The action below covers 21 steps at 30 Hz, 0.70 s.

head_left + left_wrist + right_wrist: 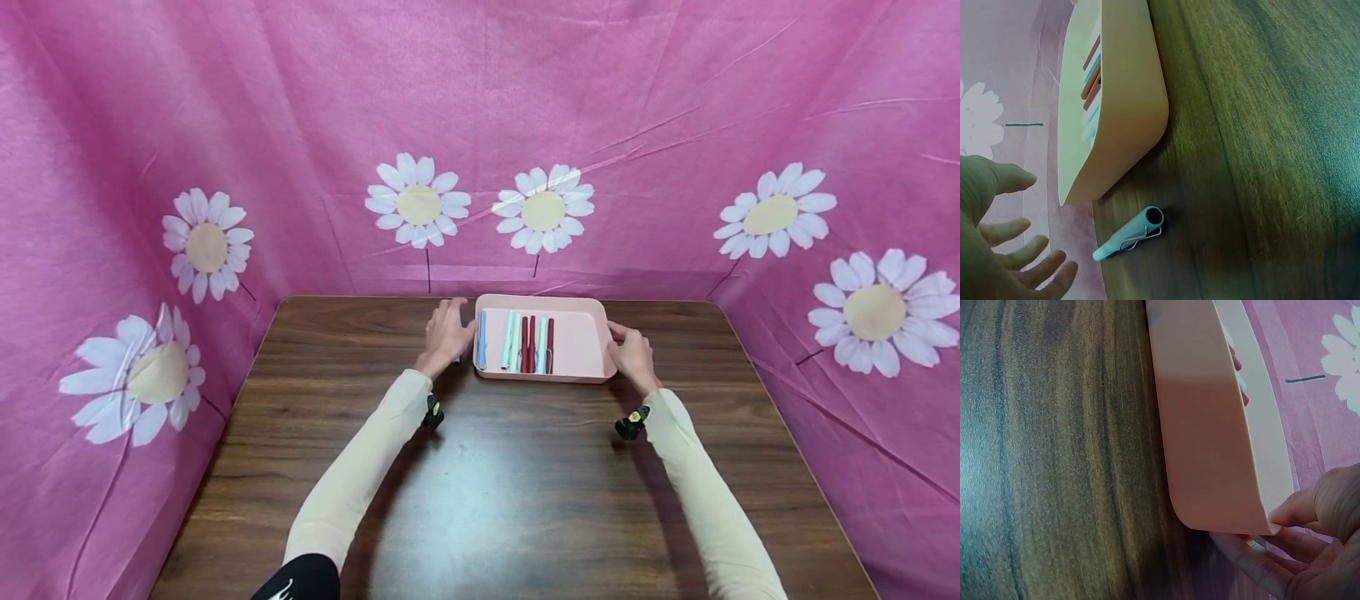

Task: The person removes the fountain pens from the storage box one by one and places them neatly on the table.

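Note:
A pale pink tray (pixel 581 333) lies near the table's far edge. In it several slim pens stand side by side: a blue pen (pixel 482 337) at the left, then mint ones (pixel 508 340) and dark red ones (pixel 532 343). My right hand (pixel 632 357) grips the tray's right end, thumb at the rim and fingers under the corner in the right wrist view. Beside the left end is my left hand (pixel 446 337), fingers spread and holding nothing. Near it in the left wrist view, a light blue pen-like tube (pixel 1132 234) with a dark hollow end and metal clip lies on the table.
The brown wooden table (pixel 480 500) runs toward me from the tray. A pink curtain (pixel 480 100) with daisy prints hangs close behind the table and along both sides. Small black cameras sit on both wrists.

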Motion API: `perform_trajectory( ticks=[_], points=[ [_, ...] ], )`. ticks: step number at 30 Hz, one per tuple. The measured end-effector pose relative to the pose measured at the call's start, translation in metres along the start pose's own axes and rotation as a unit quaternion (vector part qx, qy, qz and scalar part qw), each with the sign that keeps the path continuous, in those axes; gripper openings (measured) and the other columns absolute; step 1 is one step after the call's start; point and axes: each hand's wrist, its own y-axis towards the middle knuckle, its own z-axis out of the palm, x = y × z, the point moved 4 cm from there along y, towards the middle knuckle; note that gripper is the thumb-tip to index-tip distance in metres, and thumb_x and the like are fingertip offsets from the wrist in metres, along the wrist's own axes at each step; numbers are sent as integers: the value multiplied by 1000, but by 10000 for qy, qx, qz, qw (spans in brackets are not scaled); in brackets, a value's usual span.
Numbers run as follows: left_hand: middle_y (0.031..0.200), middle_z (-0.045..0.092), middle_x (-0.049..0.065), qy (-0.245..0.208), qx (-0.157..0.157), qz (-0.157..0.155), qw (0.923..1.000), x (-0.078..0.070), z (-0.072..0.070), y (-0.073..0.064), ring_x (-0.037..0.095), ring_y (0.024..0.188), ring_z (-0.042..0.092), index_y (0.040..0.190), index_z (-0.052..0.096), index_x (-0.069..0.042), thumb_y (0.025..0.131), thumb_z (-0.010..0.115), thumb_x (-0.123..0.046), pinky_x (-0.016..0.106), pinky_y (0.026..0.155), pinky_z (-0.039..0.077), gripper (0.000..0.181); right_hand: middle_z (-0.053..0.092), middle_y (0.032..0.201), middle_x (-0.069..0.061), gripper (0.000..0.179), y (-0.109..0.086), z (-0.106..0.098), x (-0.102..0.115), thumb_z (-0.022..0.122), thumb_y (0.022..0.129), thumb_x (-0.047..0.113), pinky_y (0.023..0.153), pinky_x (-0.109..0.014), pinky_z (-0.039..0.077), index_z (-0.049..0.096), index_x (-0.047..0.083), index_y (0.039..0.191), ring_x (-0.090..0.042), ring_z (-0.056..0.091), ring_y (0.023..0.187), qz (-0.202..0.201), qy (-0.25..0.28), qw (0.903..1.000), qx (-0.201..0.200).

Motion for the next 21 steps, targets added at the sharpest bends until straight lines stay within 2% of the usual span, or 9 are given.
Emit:
perform_trajectory(
  ticks=[8,14,17,21],
  points=[
    [146,56,19,41,93,605,9981,-8,9,-3,39,133,54,145,58,-5,99,69,-16,55,109,47,49,71,126,-25,56,0,0,-1,49,91,5,93,-64,47,58,1,146,-52,64,114,-15,-9,10000,-24],
    [143,58,17,-55,235,1202,9925,-16,17,-8,36,130,58,141,61,-6,99,69,-14,52,107,50,44,71,126,-24,57,-1,0,1,49,91,5,92,-64,47,58,2,146,-50,64,111,12,1,10000,-14],
    [141,62,15,-137,328,1560,9871,-20,21,-10,35,127,59,137,65,-7,98,69,-11,50,106,50,39,71,125,-25,56,-1,0,2,50,91,5,92,-64,47,58,1,146,-51,65,111,9,19,10000,-27],
    [137,68,11,-220,620,2095,9756,-24,27,-12,31,130,60,129,72,-8,98,68,-6,45,113,46,31,70,126,-25,55,-1,0,2,50,92,5,92,-64,48,58,1,146,-51,64,112,-24,63,10000,-55]
  ],
)
